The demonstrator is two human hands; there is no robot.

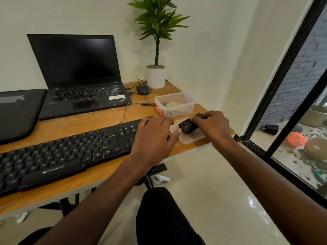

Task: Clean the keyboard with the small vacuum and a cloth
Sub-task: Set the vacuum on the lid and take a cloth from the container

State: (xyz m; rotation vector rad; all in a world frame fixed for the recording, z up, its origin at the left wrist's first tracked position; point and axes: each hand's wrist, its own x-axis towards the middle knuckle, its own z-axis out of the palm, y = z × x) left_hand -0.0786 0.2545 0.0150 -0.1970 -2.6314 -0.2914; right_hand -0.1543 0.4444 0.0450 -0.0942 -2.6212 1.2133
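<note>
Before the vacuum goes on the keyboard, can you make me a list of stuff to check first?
1. Small vacuum held: ok, the right hand grips it, over a clear lid beside the keyboard.
2. Keyboard steadied: ok, the left hand rests flat on its right end.
3. Keys free to clean: not ok, the left hand covers the right-end keys.
4. Cloth ready: cannot tell, something pale lies in the clear box, but it is unclear whether it is a cloth.
5. Vacuum switched on: cannot tell.
6. Cable off the keys: ok, it lies on the desk behind the keyboard.
</note>
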